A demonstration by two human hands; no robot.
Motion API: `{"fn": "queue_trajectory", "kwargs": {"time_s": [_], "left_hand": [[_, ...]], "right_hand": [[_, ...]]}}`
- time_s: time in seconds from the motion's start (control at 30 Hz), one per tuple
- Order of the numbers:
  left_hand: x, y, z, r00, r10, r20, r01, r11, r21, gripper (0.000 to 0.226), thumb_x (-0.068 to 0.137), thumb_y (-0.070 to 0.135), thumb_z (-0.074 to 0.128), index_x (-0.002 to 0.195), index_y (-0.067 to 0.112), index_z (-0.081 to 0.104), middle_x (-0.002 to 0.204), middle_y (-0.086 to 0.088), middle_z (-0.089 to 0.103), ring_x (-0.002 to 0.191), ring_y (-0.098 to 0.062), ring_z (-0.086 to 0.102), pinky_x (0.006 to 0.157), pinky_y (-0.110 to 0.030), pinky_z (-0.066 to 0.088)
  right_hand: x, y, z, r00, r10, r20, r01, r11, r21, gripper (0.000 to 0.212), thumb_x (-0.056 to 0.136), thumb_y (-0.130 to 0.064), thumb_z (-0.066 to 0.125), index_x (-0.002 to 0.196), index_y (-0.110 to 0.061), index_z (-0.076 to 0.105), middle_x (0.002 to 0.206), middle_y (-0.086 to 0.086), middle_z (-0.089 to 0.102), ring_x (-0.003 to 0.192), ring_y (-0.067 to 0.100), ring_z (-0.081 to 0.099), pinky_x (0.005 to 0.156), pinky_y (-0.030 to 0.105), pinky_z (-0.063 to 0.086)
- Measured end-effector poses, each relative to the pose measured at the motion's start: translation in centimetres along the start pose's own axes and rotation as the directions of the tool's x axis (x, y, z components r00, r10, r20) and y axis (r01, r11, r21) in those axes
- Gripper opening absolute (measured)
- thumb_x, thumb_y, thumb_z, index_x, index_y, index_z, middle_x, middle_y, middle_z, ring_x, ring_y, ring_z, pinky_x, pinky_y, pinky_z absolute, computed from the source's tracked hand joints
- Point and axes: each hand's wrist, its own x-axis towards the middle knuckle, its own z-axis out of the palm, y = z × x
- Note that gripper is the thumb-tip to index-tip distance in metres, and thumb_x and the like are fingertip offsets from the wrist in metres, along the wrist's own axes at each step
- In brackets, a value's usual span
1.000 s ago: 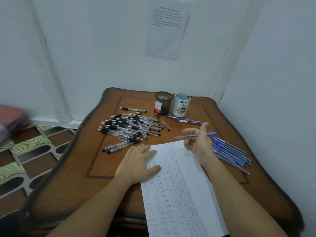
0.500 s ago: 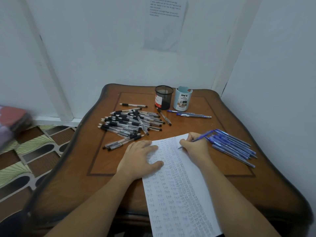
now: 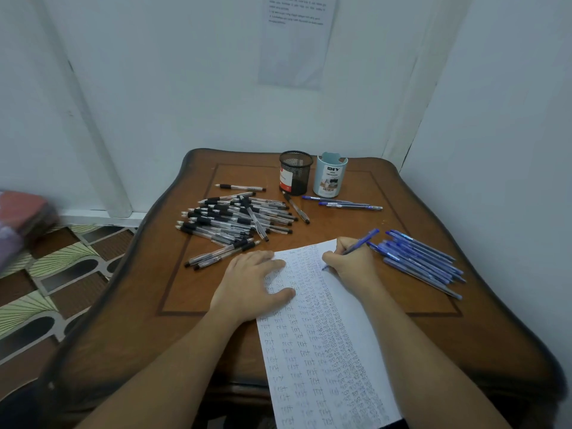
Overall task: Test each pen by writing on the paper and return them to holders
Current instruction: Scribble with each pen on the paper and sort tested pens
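Right hand point(image 3: 351, 262) gripping a blue pen point(image 3: 360, 244), tip down on the upper right of the paper point(image 3: 325, 351), left hand point(image 3: 252, 286) flat with fingers spread on the sheet's left edge, black-grip pens point(image 3: 235, 219) heaped beyond it, blue pens point(image 3: 421, 261) just right of the writing hand, mesh holder point(image 3: 295, 173) and pale blue holder point(image 3: 330, 174) at the wooden surface's point(image 3: 139, 305) far edge.

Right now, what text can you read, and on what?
"DIY", apparently with "DESK ORGANIZER" beneath: light blue pen holder.
"Test", handwritten over and over: paper.
Too blurred to read: printed sheet on the wall.
Too small to read: label on the black mesh holder.
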Motion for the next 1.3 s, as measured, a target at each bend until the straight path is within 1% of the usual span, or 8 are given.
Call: {"fn": "queue_trajectory", "kwargs": {"time_s": [0.1, 0.27, 0.53, 0.7, 0.9, 1.03, 1.13, 1.3], "left_hand": [[-0.08, 0.01, -0.05, 1.000, 0.005, -0.005, -0.005, 1.000, 0.001, 0.068, 0.084, 0.074, 0.051, 0.143, 0.043, 0.045, 0.156, 0.017, 0.033, 0.145, -0.007, 0.022, 0.119, -0.039, 0.012], [-0.07, 0.10, -0.08, 1.000, 0.005, -0.007, -0.006, 1.000, -0.006, 0.067, 0.084, 0.073, 0.052, 0.143, 0.043, 0.045, 0.156, 0.017, 0.033, 0.145, -0.007, 0.021, 0.119, -0.039, 0.012], [-0.04, 0.05, -0.05, 1.000, 0.005, -0.009, -0.005, 1.000, -0.001, 0.068, 0.084, 0.074, 0.052, 0.144, 0.042, 0.045, 0.156, 0.017, 0.033, 0.145, -0.007, 0.021, 0.119, -0.039, 0.011], [0.05, -0.09, 0.08, 1.000, 0.011, -0.013, -0.011, 1.000, 0.002, 0.068, 0.083, 0.075, 0.052, 0.143, 0.043, 0.045, 0.155, 0.017, 0.034, 0.145, -0.007, 0.023, 0.119, -0.040, 0.013], [0.01, 0.02, -0.09, 1.000, 0.002, -0.007, -0.002, 1.000, -0.004, 0.068, 0.083, 0.074, 0.052, 0.143, 0.043, 0.045, 0.156, 0.018, 0.033, 0.145, -0.007, 0.021, 0.119, -0.040, 0.012], [-0.01, 0.10, -0.10, 1.000, -0.001, -0.001, 0.001, 1.000, -0.002, 0.068, 0.083, 0.074, 0.052, 0.144, 0.043, 0.044, 0.156, 0.018, 0.032, 0.145, -0.006, 0.021, 0.119, -0.040, 0.011], [-0.02, 0.05, -0.16, 1.000, -0.002, 0.003, 0.002, 1.000, -0.001, 0.068, 0.083, 0.074, 0.052, 0.144, 0.043, 0.045, 0.156, 0.018, 0.032, 0.145, -0.006, 0.021, 0.119, -0.040, 0.011], [-0.13, 0.14, -0.21, 1.000, 0.002, -0.001, -0.002, 1.000, -0.014, 0.067, 0.084, 0.073, 0.053, 0.143, 0.042, 0.045, 0.156, 0.018, 0.032, 0.144, -0.007, 0.021, 0.119, -0.039, 0.011]], "right_hand": [[0.07, 0.03, -0.08, 1.000, -0.001, 0.005, 0.001, 1.000, 0.013, 0.034, 0.066, -0.008, 0.068, 0.047, -0.022, 0.043, 0.047, -0.005, 0.043, 0.062, 0.021, 0.052, 0.063, 0.038, 0.041], [0.30, 0.20, -0.22, 0.999, -0.015, -0.046, 0.015, 1.000, 0.000, 0.043, 0.074, -0.001, 0.070, 0.048, -0.022, 0.042, 0.048, -0.005, 0.044, 0.058, 0.017, 0.048, 0.061, 0.035, 0.039], [0.40, 0.34, -0.01, 0.999, -0.015, -0.042, 0.015, 1.000, -0.016, 0.036, 0.074, -0.002, 0.070, 0.055, -0.017, 0.044, 0.048, -0.004, 0.046, 0.056, 0.015, 0.050, 0.062, 0.035, 0.041], [0.45, 0.47, 0.04, 1.000, -0.010, -0.029, 0.010, 1.000, -0.005, 0.037, 0.070, -0.005, 0.070, 0.049, -0.022, 0.044, 0.050, -0.002, 0.046, 0.061, 0.020, 0.052, 0.062, 0.038, 0.043], [0.38, 0.37, 0.01, 1.000, -0.006, -0.028, 0.006, 1.000, -0.001, 0.038, 0.071, -0.005, 0.069, 0.049, -0.023, 0.044, 0.051, -0.001, 0.046, 0.061, 0.021, 0.052, 0.063, 0.037, 0.041], [0.38, 0.39, -0.05, 0.999, -0.010, -0.051, 0.010, 1.000, -0.005, 0.041, 0.073, -0.003, 0.068, 0.049, -0.023, 0.041, 0.048, -0.003, 0.045, 0.056, 0.018, 0.050, 0.061, 0.037, 0.038], [0.19, 0.28, 0.11, 0.999, -0.023, -0.042, 0.023, 1.000, -0.001, 0.038, 0.075, 0.000, 0.067, 0.055, -0.019, 0.041, 0.047, -0.004, 0.043, 0.046, 0.008, 0.047, 0.061, 0.035, 0.037], [0.32, 0.27, -0.16, 0.998, -0.017, -0.068, 0.018, 1.000, 0.007, 0.036, 0.075, -0.001, 0.067, 0.057, -0.018, 0.041, 0.048, -0.004, 0.044, 0.057, 0.018, 0.049, 0.063, 0.036, 0.040]]}}
